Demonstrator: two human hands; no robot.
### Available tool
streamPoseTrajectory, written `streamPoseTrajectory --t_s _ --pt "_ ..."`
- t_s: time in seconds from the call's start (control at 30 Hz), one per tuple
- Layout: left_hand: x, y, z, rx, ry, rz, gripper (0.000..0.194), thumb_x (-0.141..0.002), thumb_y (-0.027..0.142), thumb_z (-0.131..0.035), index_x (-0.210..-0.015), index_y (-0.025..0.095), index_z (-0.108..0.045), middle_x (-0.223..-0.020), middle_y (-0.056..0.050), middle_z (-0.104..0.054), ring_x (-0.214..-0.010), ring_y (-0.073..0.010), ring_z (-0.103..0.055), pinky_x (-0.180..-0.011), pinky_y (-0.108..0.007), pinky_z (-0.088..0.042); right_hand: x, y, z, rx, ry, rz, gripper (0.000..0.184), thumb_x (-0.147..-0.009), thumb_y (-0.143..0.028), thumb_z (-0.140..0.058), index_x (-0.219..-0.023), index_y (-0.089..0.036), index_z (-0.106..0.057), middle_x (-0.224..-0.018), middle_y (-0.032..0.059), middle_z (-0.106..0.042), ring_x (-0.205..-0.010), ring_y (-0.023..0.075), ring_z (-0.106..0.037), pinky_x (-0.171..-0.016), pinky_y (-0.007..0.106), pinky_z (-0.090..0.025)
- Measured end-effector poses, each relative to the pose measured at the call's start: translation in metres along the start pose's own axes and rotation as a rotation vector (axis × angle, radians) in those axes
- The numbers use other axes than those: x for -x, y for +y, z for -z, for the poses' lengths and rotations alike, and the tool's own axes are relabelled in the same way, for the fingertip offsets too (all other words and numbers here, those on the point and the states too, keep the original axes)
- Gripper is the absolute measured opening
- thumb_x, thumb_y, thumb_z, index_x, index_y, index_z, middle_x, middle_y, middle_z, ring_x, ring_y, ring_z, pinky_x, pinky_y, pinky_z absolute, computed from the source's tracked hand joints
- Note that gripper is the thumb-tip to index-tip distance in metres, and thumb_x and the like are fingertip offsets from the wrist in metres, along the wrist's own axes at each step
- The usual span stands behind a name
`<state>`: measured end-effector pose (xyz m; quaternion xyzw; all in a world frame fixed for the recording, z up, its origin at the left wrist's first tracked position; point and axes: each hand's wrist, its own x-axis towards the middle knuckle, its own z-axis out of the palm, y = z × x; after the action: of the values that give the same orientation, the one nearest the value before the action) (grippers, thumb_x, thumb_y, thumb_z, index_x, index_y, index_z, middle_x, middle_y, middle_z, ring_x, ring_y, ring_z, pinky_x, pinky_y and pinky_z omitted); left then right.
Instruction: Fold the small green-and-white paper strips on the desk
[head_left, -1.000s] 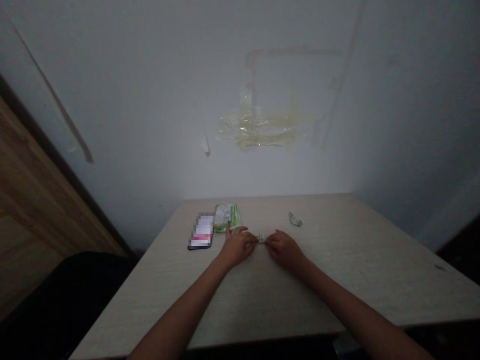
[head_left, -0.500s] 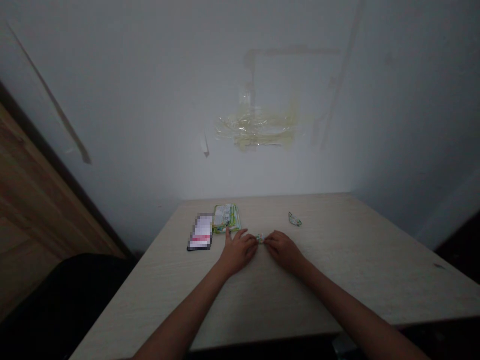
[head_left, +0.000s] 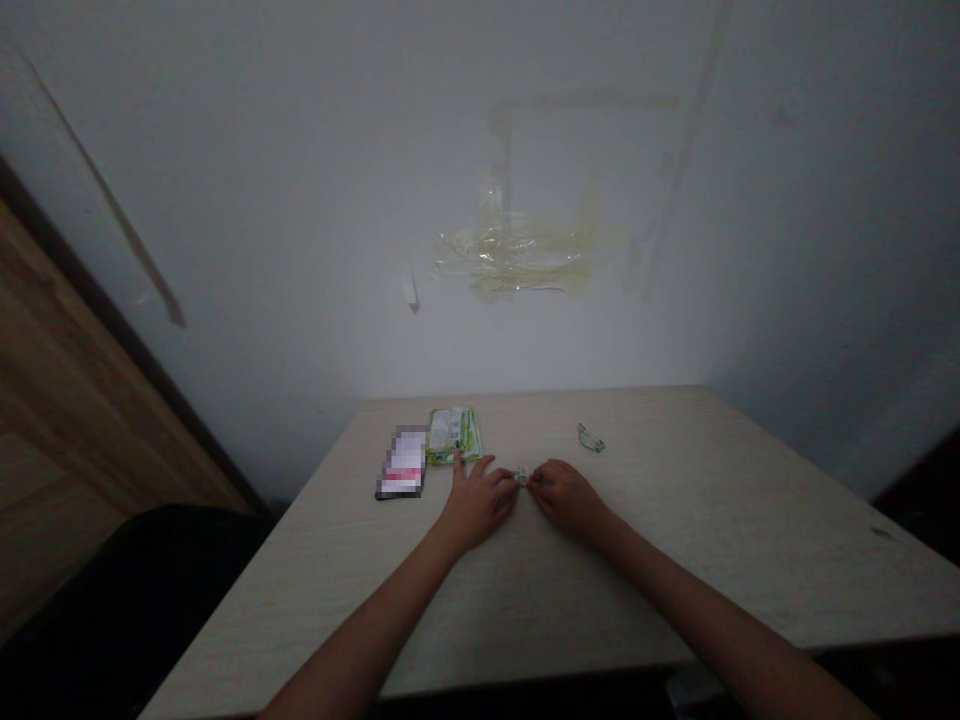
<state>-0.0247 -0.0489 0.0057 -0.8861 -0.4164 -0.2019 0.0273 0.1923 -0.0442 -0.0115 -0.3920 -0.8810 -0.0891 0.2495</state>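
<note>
A small wrapper scrap [head_left: 522,474] sits right between the left hand [head_left: 476,505] and right hand [head_left: 570,498] (its long axis too small to read); fingertips close in narrowly, but whether they hold it, I cannot tell.

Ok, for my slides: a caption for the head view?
The left hand and right hand pinch a small green-and-white wrapper on a pale table.

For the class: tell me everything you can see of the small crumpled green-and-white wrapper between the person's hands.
This crumpled wrapper, green and white, glinting like thin plastic, forms a tiny bundle; its print is unreadable. It sits over the pale wood-grain table between the left hand and right hand, whose fingertips reach it; any grip is unclear.
</note>
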Motion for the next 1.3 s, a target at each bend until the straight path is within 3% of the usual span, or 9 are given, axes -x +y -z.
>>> streamPoseTrajectory --t_s 0.13,0.5,0.97,1.3 --pt "-0.001 0.003 0.002 -0.031 -0.005 -0.029 0.026 -0.091 0.031 -0.053 -0.114 0.039 -0.064 -0.118 0.001 -0.068 -0.134 -0.0313 -0.040 -0.110 -0.073 0.011 0.002 0.001 0.001 -0.013 0.006 0.022 0.022 -0.095 -0.019 -0.050 -0.095 -0.017 -0.072 -0.090 0.0087 -0.066 -0.088 0.0191 -0.057 -0.087 0.035 -0.046" --pt "0.005 -0.015 -0.008 0.175 -0.127 0.111 0.034 -0.094 0.041 -0.049 -0.126 0.044 -0.057 -0.132 0.002 -0.063 -0.135 -0.0298 -0.039 -0.106 -0.076 0.009 0.007 0.003 -0.001 -0.169 0.030 -0.047 0.023 -0.095 -0.021 -0.051 -0.104 -0.022 -0.072 -0.093 0.0066 -0.069 -0.092 0.0177 -0.059 -0.092 0.035 -0.046" --pt "0.001 0.002 0.006 -0.027 0.016 -0.037 0.029 -0.094 0.038 -0.050 -0.119 0.043 -0.062 -0.122 0.002 -0.068 -0.131 -0.0310 -0.044 -0.112 -0.071 0.008 0.000 -0.001 0.002 0.027 -0.028 0.060 0.024 -0.096 -0.019 -0.046 -0.098 -0.017 -0.070 -0.090 0.0091 -0.065 -0.086 0.0192 -0.056 -0.086 0.035 -0.045" --pt "0.002 -0.007 -0.010 0.135 -0.059 0.121 0.028 -0.093 0.036 -0.052 -0.117 0.043 -0.064 -0.126 0.003 -0.065 -0.129 -0.0274 -0.044 -0.108 -0.075 0.002 0.004 -0.002 0.005 -0.118 -0.013 -0.025 0.025 -0.097 -0.024 -0.047 -0.106 -0.022 -0.071 -0.092 0.0073 -0.066 -0.090 0.0177 -0.058 -0.084 0.032 -0.047"
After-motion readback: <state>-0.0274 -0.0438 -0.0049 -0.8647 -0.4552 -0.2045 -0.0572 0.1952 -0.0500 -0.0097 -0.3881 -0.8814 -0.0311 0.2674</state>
